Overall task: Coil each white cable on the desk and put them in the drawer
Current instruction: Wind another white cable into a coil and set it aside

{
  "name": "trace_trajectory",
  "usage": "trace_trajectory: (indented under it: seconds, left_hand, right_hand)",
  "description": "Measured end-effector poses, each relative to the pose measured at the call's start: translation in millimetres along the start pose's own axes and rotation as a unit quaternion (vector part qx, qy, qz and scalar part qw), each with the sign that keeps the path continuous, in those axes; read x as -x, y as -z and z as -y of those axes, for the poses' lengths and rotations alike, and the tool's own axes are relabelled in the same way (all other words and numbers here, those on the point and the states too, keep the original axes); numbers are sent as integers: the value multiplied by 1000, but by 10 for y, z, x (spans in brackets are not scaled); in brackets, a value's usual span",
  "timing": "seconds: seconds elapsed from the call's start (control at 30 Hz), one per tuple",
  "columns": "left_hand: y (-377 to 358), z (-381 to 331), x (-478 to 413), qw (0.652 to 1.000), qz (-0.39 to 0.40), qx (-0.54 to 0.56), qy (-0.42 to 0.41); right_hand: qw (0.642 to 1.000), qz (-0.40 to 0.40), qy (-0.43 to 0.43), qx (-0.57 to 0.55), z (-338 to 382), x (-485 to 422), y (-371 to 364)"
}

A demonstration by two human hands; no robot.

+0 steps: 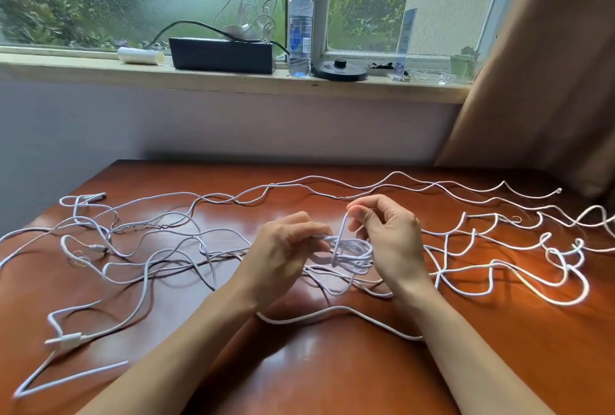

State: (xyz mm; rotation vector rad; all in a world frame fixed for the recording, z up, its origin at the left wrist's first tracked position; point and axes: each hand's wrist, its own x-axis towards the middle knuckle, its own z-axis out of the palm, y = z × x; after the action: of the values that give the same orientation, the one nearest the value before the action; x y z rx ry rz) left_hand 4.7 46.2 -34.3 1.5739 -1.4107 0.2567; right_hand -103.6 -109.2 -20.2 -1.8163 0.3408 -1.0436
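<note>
Several loose white cables (pixel 149 248) sprawl over desk (pixel 332 381) from left edge to right edge, crossing each other around coil (pixel 354 253). Windowsill (pixel 199 77) beyond far edge carries black box (pixel 221 55) and water bottle (pixel 299 28); brown curtain (pixel 549 65) at right. Cable runs cut off past left and right edges; which strand belongs to which cable unclear. Coil near desk centre, long axis roughly left-right. Hands: left hand (pixel 286 248) grips coil's left side; right hand (pixel 389 241) pinches upright loop (pixel 342 231) rising from it.

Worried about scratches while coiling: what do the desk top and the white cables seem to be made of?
Desk top: likely wood or wood veneer, reddish-brown, under a glossy lacquer; it shows bright, mirror-like reflections. White cables: probably a smooth, flexible plastic jacket, slightly shiny; they hold soft kinks and bend easily into loops.
</note>
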Motion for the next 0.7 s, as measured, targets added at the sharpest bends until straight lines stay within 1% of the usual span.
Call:
trace_trajectory:
  seconds: [0.23, 0.5, 0.57, 0.7]
  left_hand:
    - [-56, -60, 8, 998, 28, -20, -43]
    - [-98, -118, 9, 997, 48, -12, -62]
    - [-90, -109, 4, 997, 46, 0, -57]
    - [-83, -93, 9, 999, 28, 31, -15]
  right_hand:
    - [996, -26, -76, -46, -51, -41, 55]
    - [989, -40, -120, -71, -63, -66, 114]
    - [990, -38, -121, -65, -80, -63, 116]
    - [992, -32, -119, 1, -106, -68, 125]
